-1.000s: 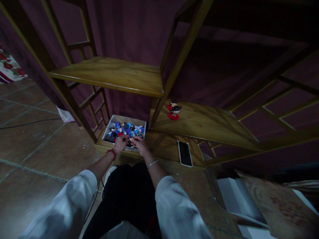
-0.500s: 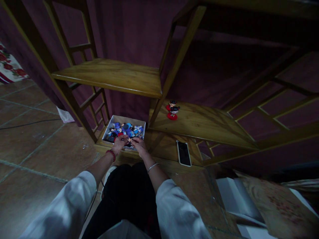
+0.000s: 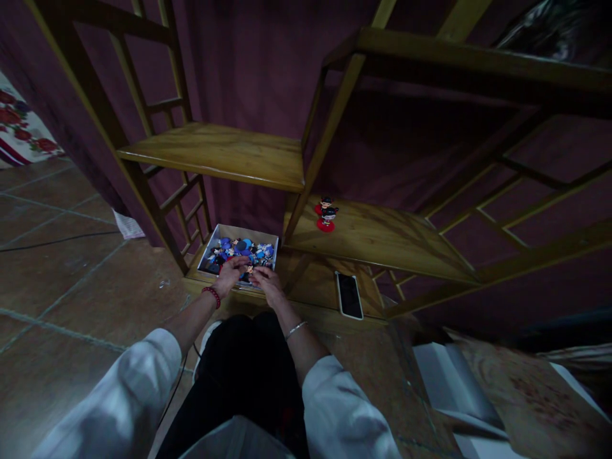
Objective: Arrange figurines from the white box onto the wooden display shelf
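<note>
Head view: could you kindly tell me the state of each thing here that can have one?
White cardboard box: open-topped, on the lowest board.
Small blue and red figurines: heaped loosely in the box.
Two red-based dolls: upright, side by side on the wooden shelf.
Black phone: flat, screen dark.
Left hand: fingers curled among the figurines; grip unclear.
Right hand: likewise, beside the left.

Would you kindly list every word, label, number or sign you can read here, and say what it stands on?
No text is readable anywhere in this view.
phone: screen dark, nothing shown.
box of small figurines: any print is too small to read.
paper sheet on the floor: too blurred to read.
</note>
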Available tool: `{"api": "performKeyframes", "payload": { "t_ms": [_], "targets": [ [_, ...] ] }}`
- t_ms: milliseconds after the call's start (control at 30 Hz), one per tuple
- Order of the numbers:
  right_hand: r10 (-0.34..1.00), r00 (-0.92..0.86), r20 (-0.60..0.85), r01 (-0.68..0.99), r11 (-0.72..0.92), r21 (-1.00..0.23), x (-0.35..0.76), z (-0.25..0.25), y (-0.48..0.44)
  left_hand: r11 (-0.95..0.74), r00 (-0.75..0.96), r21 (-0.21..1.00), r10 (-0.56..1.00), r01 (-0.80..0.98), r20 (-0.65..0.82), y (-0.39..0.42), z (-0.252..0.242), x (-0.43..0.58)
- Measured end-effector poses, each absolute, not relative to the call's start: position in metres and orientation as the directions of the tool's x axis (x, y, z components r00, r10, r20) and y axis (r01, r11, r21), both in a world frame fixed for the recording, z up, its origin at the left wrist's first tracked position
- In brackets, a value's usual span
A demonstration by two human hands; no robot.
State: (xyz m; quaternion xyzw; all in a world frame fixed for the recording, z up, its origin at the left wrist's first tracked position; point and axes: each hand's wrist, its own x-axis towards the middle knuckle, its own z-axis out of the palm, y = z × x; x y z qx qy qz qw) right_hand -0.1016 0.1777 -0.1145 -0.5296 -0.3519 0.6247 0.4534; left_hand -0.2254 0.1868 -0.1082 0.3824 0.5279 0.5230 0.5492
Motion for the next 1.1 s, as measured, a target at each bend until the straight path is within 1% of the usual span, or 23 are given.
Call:
{"api": "performKeyframes", "payload": {
  "t_ms": [200,467,667,1100],
  "targets": [
    [0.949,-0.051,-0.312,-0.204,-0.315,-0.927,-0.098,-0.115,0.169,0.142,-0.067,0.981,0.986,-0.132,-0.152,0.177,-0.099,-0.223],
    [0.953,-0.074,-0.293,-0.143,-0.301,-0.943,-0.097,-0.108,0.164,0.139,-0.042,0.985,0.989,-0.102,-0.144,0.174,-0.093,-0.223],
    [0.959,-0.034,-0.282,-0.093,-0.284,-0.954,-0.096,-0.105,0.161,0.139,-0.025,0.99,0.99,-0.033,-0.14,0.173,-0.094,-0.222],
    [0.958,-0.006,-0.286,-0.162,-0.283,-0.945,-0.094,-0.11,0.155,0.174,-0.011,0.981,0.984,-0.087,-0.176,0.165,-0.09,-0.221]
  ]
}}
